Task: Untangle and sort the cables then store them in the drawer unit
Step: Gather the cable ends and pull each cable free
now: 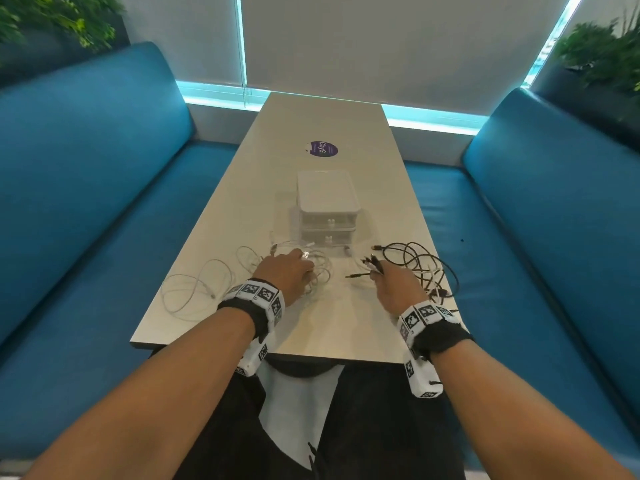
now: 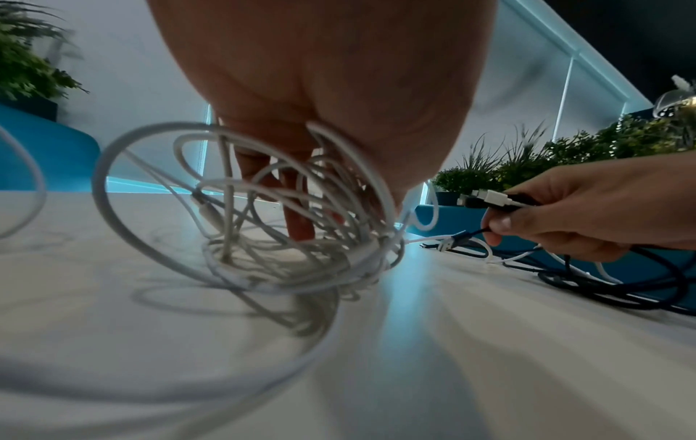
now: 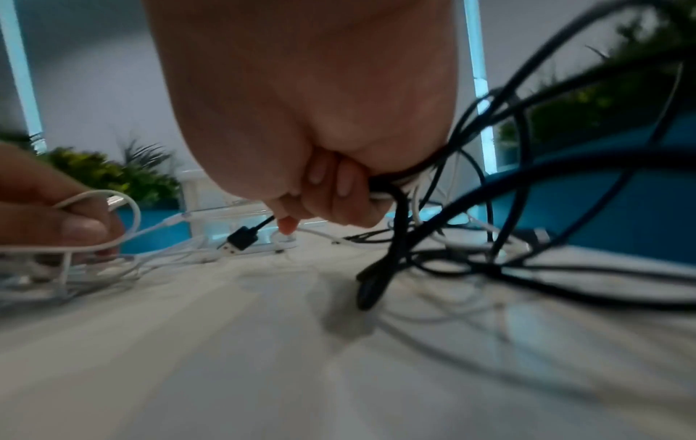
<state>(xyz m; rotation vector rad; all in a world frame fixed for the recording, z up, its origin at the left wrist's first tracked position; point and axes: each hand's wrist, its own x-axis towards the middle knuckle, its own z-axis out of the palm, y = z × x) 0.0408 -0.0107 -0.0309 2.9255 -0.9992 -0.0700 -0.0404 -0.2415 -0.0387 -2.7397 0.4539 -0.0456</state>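
Observation:
My left hand [image 1: 301,273] rests on a tangle of white cables [image 1: 320,271] in front of the drawer unit [image 1: 327,209]. Its fingers [image 2: 297,217] reach down through the white loops [image 2: 263,262], and its thumb [image 3: 71,226] pinches a white strand. My right hand [image 1: 379,275] grips a bunch of black cables [image 1: 419,261] with several plug ends sticking out past the fingers [image 2: 497,223]. In the right wrist view the curled fingers [image 3: 339,190] hold the black strands [image 3: 395,238] and a few white ones. The translucent white drawer unit has its drawers closed.
A loose white cable [image 1: 194,289] loops at the near left of the long pale table [image 1: 311,334]. A purple round sticker [image 1: 322,148] lies beyond the drawer unit. Blue benches [image 1: 104,202] flank the table, with plants [image 1: 602,57] behind them.

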